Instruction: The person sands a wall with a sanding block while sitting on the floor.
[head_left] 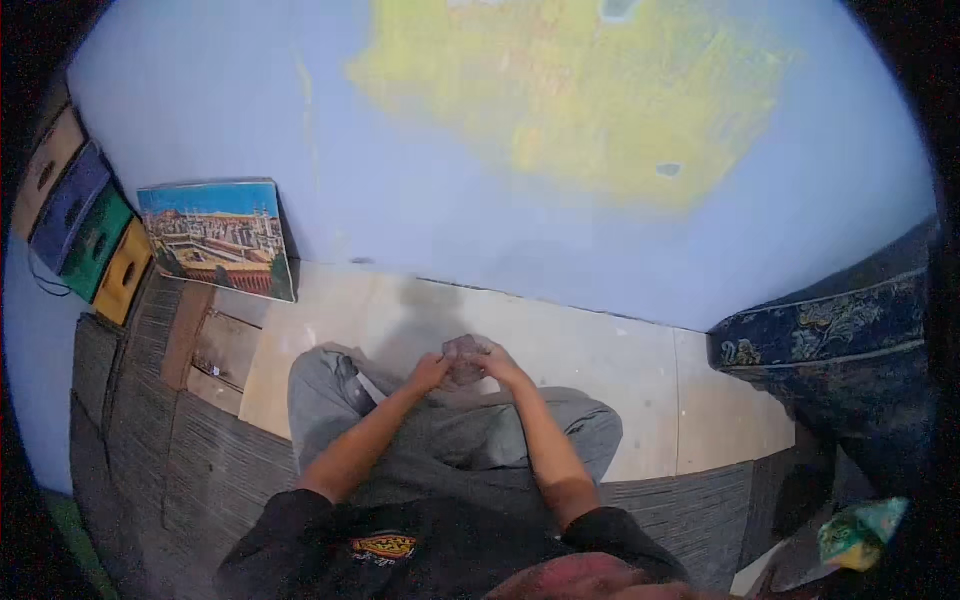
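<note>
Between both hands, above my crossed legs in grey trousers [500, 430], is a greyish-brown rounded lump [464, 362] with an uneven outline. Its exact kind is too blurred to make out. My left hand [428, 371] is closed on the lump's left side, and my right hand [498, 363] grips it from the right. The thumbs seem to lie over its near face, while most of the other fingers are hidden behind it. Pale, smooth floor boards [570, 350] stretch out beyond my knees.
A framed city picture [215, 235] leans against the pale blue wall [400, 200] at the left. Beside it stands a stack of coloured drawers [95, 235]. A gap in the floor [228, 345] lies below the picture. Dark blue patterned fabric [830, 335] bulges in from the right.
</note>
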